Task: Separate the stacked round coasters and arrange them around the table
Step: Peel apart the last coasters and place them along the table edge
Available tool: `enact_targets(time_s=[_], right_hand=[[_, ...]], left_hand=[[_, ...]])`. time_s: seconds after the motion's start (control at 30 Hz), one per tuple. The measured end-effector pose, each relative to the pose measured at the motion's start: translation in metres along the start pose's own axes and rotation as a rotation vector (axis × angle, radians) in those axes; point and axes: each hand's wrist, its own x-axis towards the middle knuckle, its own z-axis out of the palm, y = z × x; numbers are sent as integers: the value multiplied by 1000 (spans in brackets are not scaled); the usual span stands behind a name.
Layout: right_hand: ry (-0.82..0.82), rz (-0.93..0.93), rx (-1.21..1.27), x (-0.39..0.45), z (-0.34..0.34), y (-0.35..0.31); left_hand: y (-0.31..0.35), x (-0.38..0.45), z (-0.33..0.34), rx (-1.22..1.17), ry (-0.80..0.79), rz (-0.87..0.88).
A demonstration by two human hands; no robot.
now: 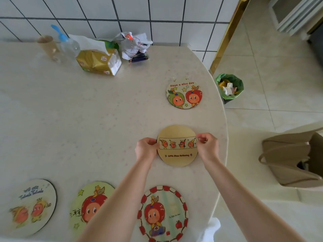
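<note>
Left hand [146, 148] and right hand [207, 145] pinch the tan coaster [177, 145] at 9 and 3 o'clock on the counter [104, 119], right of centre; best lay it flat, clear of the coaster [184, 93] at 12.

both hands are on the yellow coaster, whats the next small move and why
Probably let go and draw both hands back. The yellow coaster seems to lie flat on the table, clear of the other four, pinched at its side edges by the left hand and right hand. No stack is visible.
</note>
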Motion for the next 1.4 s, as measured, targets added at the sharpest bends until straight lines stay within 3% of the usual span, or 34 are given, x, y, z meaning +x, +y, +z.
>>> enact_targets(time_s=[0.27,0.57,0.9,1.07,1.23,1.4], right_hand=[[-31,-6,-104,-47,-17,41],[-151,5,-156,-160,6,88],[-221,20,-237,-169,-8,90],[-210,169,-94,-181,-10,91],[-257,174,-129,-197,-11,92],[-242,178,-69,-214,-9,95]], left_hand=[[-44,-13,-38,223,-22,141],[-144,-100,-122,345,125,385],[-196,-132,-161,125,470,-3],[-200,-121,-172,-40,483,-155],[-202,-110,-190,-283,538,-294],[-205,-99,-208,-299,403,-311]])
